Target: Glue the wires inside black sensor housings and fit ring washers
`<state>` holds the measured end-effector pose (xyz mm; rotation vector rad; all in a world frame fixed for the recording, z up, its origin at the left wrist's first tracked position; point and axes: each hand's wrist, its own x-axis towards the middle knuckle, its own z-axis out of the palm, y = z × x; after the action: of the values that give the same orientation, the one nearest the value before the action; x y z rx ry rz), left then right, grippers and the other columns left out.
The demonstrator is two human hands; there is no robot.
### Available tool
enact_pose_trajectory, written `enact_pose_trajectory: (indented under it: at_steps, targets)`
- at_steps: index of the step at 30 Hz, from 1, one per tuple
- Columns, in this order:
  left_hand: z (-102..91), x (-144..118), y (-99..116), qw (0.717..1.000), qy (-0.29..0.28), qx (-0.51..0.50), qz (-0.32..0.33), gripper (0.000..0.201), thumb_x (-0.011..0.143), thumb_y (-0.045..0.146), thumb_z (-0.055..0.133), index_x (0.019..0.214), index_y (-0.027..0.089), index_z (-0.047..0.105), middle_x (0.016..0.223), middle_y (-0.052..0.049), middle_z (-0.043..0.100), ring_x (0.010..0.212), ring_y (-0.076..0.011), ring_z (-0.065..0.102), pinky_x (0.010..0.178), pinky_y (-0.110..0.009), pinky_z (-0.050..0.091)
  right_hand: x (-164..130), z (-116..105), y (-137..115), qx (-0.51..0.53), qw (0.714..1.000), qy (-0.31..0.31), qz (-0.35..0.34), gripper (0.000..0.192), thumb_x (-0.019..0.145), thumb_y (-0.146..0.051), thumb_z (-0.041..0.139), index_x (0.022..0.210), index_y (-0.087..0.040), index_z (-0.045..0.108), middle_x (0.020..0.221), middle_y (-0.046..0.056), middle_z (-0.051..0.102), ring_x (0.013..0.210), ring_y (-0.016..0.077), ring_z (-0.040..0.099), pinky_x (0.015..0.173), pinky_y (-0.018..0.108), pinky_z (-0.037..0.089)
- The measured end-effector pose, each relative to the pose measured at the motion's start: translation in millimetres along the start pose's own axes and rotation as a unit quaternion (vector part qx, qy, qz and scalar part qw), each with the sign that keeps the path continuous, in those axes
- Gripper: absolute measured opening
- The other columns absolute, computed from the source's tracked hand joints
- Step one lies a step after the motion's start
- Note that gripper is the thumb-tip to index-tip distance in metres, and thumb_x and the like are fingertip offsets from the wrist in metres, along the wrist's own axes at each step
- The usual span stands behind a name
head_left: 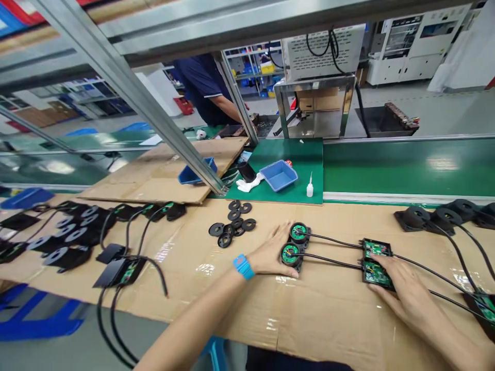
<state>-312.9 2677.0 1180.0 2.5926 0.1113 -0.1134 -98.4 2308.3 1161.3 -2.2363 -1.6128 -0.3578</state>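
Cardboard bare below left hand [273, 253], right hand [402, 291], 2 round housings [294, 246]

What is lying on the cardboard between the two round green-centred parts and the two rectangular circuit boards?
In the head view, two black cables run from the round parts to the circuit boards. Otherwise only bare cardboard shows there.

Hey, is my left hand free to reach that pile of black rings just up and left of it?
Probably yes. The left hand rests flat beside the round green boards, holding nothing, and only bare cardboard lies between it and the black rings.
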Motion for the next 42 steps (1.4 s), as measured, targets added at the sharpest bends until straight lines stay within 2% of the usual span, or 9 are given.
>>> enact_pose_trajectory:
  at_steps: [9, 11, 14, 18, 21, 25, 31, 38, 42]
  targets:
    - [50.7, 6.8, 51.6, 0.985, 0.161, -0.064, -0.026, 0.14, 0.072, 0.086, 0.067, 0.166, 0.019, -0.013, 0.172, -0.03, 0.006, 0.161, -0.0465, 0.006, 0.126, -0.075, 0.016, 18.5, -26.8, 33.2, -0.02, 1.0, -0.004, 0.01, 0.051, 0.104, -0.052, 0.05, 0.143, -0.019, 0.053, 0.142, 0.015, 0.061, 0.132, 0.0362, 0.057, 0.111, 0.054, 0.044]
    - [52.1, 2.1, 50.4, 0.962, 0.253, -0.094, 0.029, 0.127, 0.073, 0.08, 0.073, 0.165, 0.021, 0.009, 0.168, -0.03, 0.023, 0.159, -0.0449, 0.022, 0.122, -0.07, 0.033, 33.6, -35.1, 15.8, 0.018, 1.0, -0.008, 0.022, 0.048, 0.103, -0.051, 0.055, 0.141, -0.021, 0.055, 0.142, 0.013, 0.061, 0.132, 0.0321, 0.057, 0.112, 0.048, 0.044]
    - [48.2, -3.9, 45.2, 0.921, 0.345, -0.096, 0.155, 0.067, 0.086, 0.056, 0.077, 0.139, 0.025, 0.051, 0.142, -0.018, 0.058, 0.138, -0.0312, 0.056, 0.112, -0.052, 0.053, 68.1, -34.3, -20.6, 0.112, 0.993, -0.037, 0.001, 0.038, 0.105, -0.039, 0.056, 0.139, -0.025, 0.055, 0.128, 0.007, 0.068, 0.118, 0.0207, 0.065, 0.102, 0.034, 0.051]
    - [41.1, -6.5, 45.8, 0.922, 0.325, -0.039, 0.207, 0.028, 0.095, 0.035, 0.071, 0.118, 0.02, 0.066, 0.126, -0.014, 0.067, 0.12, -0.0237, 0.067, 0.101, -0.041, 0.061, 109.9, -12.6, -56.8, 0.191, 0.976, -0.099, -0.017, 0.027, 0.106, -0.036, 0.054, 0.131, -0.025, 0.058, 0.114, 0.004, 0.073, 0.106, 0.0183, 0.069, 0.091, 0.032, 0.055]
    - [35.3, -5.7, 50.7, 0.921, 0.326, -0.009, 0.212, 0.027, 0.096, 0.031, 0.071, 0.118, 0.017, 0.067, 0.123, -0.016, 0.068, 0.119, -0.0238, 0.067, 0.099, -0.039, 0.062, 123.2, -2.7, -70.6, 0.232, 0.972, -0.042, -0.025, 0.007, 0.105, -0.027, 0.058, 0.106, -0.023, 0.064, 0.086, 0.001, 0.068, 0.079, 0.0144, 0.064, 0.072, 0.027, 0.052]
    - [29.8, -3.2, 54.8, 0.923, 0.316, 0.008, 0.22, 0.025, 0.095, 0.034, 0.071, 0.11, 0.013, 0.068, 0.116, -0.018, 0.068, 0.114, -0.025, 0.069, 0.1, -0.042, 0.063, 126.0, -1.3, -78.9, 0.191, 0.978, 0.035, -0.071, 0.004, 0.098, -0.018, 0.068, 0.099, -0.019, 0.064, 0.082, 0.002, 0.068, 0.072, 0.0141, 0.056, 0.069, 0.028, 0.048]
    - [34.8, -3.4, 57.1, 0.922, 0.328, -0.003, 0.206, 0.025, 0.097, 0.038, 0.068, 0.108, 0.016, 0.067, 0.112, -0.015, 0.068, 0.112, -0.0244, 0.07, 0.097, -0.043, 0.064, 119.2, 0.4, -70.3, 0.235, 0.971, -0.015, -0.045, 0.002, 0.1, -0.019, 0.065, 0.099, -0.02, 0.066, 0.082, 0.001, 0.067, 0.074, 0.0134, 0.06, 0.071, 0.028, 0.049]
    - [13.0, 4.6, 41.8, 0.923, 0.337, -0.123, 0.137, 0.031, 0.103, 0.046, 0.057, 0.118, 0.021, 0.066, 0.116, -0.012, 0.068, 0.11, -0.0217, 0.068, 0.093, -0.037, 0.062, 152.9, -17.5, -36.1, 0.245, 0.962, 0.01, 0.121, 0.019, 0.099, -0.042, 0.066, 0.111, -0.029, 0.07, 0.103, 0.002, 0.073, 0.092, 0.0197, 0.067, 0.083, 0.034, 0.052]
    - [-2.3, 19.3, 28.7, 0.916, 0.373, -0.121, 0.087, 0.021, 0.102, 0.04, 0.061, 0.11, 0.021, 0.066, 0.112, -0.01, 0.069, 0.108, -0.0219, 0.067, 0.095, -0.039, 0.059, 218.7, 14.6, -16.7, 0.307, 0.933, -0.036, 0.185, 0.058, 0.084, -0.064, 0.074, 0.125, -0.023, 0.067, 0.115, 0.01, 0.071, 0.103, 0.0257, 0.066, 0.089, 0.042, 0.055]
